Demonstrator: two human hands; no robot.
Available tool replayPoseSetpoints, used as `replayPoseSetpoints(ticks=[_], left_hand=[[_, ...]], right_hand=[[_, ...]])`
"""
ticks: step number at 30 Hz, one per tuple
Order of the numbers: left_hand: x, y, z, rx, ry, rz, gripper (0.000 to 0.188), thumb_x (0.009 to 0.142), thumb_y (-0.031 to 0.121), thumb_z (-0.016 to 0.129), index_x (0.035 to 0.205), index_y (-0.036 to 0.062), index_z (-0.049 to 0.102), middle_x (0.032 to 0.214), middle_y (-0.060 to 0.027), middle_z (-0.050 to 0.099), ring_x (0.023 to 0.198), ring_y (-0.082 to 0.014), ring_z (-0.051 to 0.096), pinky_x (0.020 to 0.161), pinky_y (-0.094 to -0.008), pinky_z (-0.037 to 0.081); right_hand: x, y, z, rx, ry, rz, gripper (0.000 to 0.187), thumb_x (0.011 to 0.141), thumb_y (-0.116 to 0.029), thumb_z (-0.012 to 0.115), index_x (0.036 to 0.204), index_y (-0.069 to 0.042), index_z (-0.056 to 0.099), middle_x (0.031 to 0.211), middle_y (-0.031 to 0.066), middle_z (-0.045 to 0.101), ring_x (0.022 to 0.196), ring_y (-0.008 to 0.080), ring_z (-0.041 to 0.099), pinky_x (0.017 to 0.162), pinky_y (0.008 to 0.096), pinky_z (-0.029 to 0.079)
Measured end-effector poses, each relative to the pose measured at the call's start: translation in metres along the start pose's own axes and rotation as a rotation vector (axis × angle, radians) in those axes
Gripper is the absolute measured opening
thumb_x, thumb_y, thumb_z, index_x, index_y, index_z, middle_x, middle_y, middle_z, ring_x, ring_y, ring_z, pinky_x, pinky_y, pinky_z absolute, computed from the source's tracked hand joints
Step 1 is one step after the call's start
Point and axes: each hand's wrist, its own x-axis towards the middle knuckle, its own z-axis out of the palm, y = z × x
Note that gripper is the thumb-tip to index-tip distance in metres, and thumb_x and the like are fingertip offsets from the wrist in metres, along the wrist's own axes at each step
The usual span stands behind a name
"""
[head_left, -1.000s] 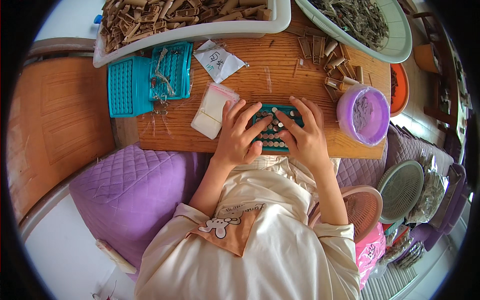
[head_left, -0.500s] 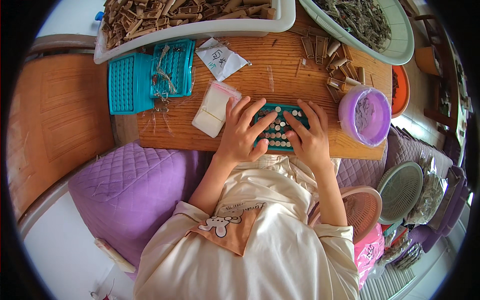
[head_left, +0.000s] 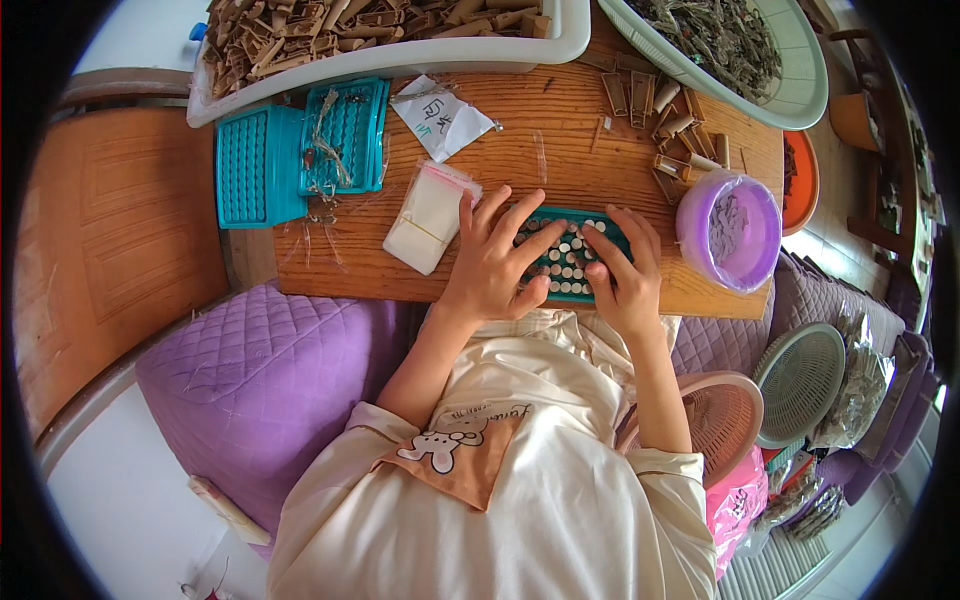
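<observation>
A small teal tray (head_left: 578,212) lies near the table's front edge, with several round whitish discs (head_left: 564,251) scattered over its pitted face. My left hand (head_left: 490,265) rests over its left side, fingers spread and the index fingertip touching among the discs. On the opposite side, my right hand (head_left: 630,280) has its fingers apart, with thumb and index over the tray. Neither hand visibly grasps a disc. Left of the tray lies a stack of clear plastic bags (head_left: 427,225) held by a band. My fingers hide parts of the tray's sides.
Two teal trays (head_left: 255,165) stand at the left, tangled strings on one. A white tub (head_left: 400,58) of brown split pieces and a pale green basket (head_left: 800,100) of dried material fill the back. A purple bowl (head_left: 762,262) sits right, near loose brown pieces (head_left: 672,124).
The tray has shifted and tilted slightly, its right side a little further right. Some discs have changed place. Both hands have moved slightly with it, fingers still spread.
</observation>
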Motion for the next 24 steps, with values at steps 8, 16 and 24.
replayPoseSetpoints(ticks=[8,16,24], left_hand=[[0.004,0.005,-0.002,-0.001,-0.023,0.037,0.044,0.075,0.041,0.04,0.106,0.019,0.061,0.127,-0.0129,0.038,0.117,-0.0359,0.026,0.097,-0.057,0.01],[0.012,0.012,0.0,-0.029,-0.025,0.033,0.042,0.074,0.04,0.041,0.104,0.0178,0.062,0.128,-0.0105,0.038,0.116,-0.0354,0.027,0.095,-0.0606,0.007],[0.013,0.013,0.0,0.001,-0.059,0.03,0.044,0.075,0.041,0.04,0.106,0.0171,0.061,0.129,-0.0116,0.036,0.117,-0.0365,0.025,0.095,-0.059,0.008]], right_hand=[[-0.006,0.007,0.002,-0.044,0.074,0.05,0.027,0.081,-0.026,0.055,0.098,-0.006,0.062,0.112,0.0162,0.05,0.102,0.036,0.046,0.085,0.0433,0.04],[-0.002,0.002,-0.002,-0.134,-0.028,0.043,0.031,0.082,-0.032,0.051,0.102,-0.01,0.062,0.116,0.0165,0.047,0.107,0.0365,0.041,0.089,0.044,0.036],[-0.011,0.009,-0.002,-0.111,-0.032,0.076,0.031,0.082,-0.032,0.051,0.102,-0.011,0.062,0.118,0.0166,0.046,0.108,0.0368,0.04,0.091,0.0439,0.035]])
